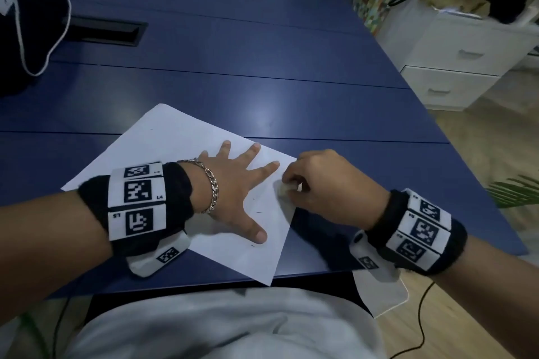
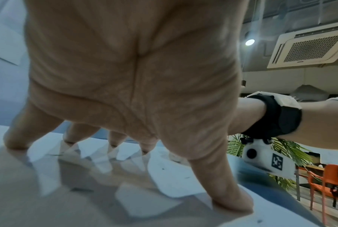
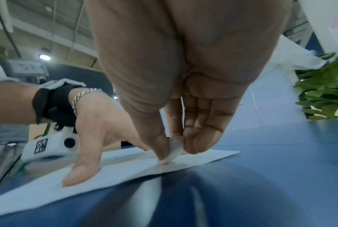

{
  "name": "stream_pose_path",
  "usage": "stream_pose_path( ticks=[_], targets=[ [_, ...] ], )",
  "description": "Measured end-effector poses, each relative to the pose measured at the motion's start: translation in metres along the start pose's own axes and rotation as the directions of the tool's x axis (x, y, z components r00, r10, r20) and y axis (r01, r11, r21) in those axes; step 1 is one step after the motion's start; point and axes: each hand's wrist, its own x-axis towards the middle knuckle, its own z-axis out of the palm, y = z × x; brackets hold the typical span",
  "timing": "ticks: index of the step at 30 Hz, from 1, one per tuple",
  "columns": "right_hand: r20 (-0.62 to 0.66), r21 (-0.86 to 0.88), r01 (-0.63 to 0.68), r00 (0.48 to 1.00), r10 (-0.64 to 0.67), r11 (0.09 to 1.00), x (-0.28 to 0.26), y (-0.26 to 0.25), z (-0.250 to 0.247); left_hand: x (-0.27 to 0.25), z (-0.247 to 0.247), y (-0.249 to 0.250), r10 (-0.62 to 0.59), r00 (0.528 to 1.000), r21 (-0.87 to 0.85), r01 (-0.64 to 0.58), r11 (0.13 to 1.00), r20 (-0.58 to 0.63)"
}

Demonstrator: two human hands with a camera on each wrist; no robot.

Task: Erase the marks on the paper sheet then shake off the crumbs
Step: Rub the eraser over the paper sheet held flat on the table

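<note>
On blue table (image 1: 262,67), paper sheet (image 1: 175,137) under left hand (image 1: 233,192)

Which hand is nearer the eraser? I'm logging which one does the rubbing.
Right. The right hand pinches the eraser against the paper sheet; the left hand presses flat on the sheet beside it.

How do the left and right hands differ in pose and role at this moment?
The left hand lies flat with fingers spread, pressing on the paper sheet; the right hand is curled, pinching a white eraser against the sheet's right edge. The left hand holds nothing; the right holds the tool. Both touch the same sheet and wear marker wristbands.
</note>
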Motion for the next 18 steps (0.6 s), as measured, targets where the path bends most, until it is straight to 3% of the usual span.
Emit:
stream_pose_path(
  ticks=[5, 10, 15, 18],
  targets=[
    [0.140, -0.031, 0.152, 0.979, -0.146, 0.988, -0.010, -0.015, 0.004, -0.001, 0.000, 0.000, -0.024, 0.999, -0.032, 0.025, 0.999, 0.028],
    [0.044, -0.075, 0.006, 0.999, -0.003, 0.997, 0.009, 0.011, -0.009, -0.001, 0.001, 0.001, -0.027, 0.999, -0.056, 0.029, 0.998, 0.033],
    [0.174, -0.039, 0.155, 0.974, -0.146, 0.987, -0.006, -0.015, 0.001, 0.000, 0.002, 0.001, -0.026, 0.999, -0.054, 0.027, 0.998, 0.025],
    [0.140, -0.095, 0.096, 0.987, -0.082, 0.991, 0.009, 0.001, -0.008, 0.000, 0.002, 0.002, -0.031, 0.999, -0.044, 0.032, 0.999, 0.029]
  ],
)
